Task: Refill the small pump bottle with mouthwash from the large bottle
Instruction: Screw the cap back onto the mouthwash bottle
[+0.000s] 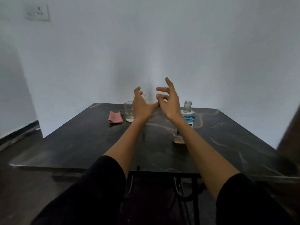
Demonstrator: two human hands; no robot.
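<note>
The large mouthwash bottle (186, 117) stands uncapped on the dark marble table (227, 135), right of centre, partly behind my right forearm. It is clear with a blue label and a little liquid at the bottom. The small pump bottle (144, 95) is mostly hidden behind my left hand; only its clear top shows. My left hand (141, 105) and my right hand (168, 101) are raised above the table's far middle, fingers spread, thumbs almost touching, holding nothing.
A clear drinking glass (129, 111) stands left of my left hand. A folded pink cloth (115, 117) lies further left. A white wall rises right behind the table's far edge. A dark blurred object (290, 127) juts in at the right.
</note>
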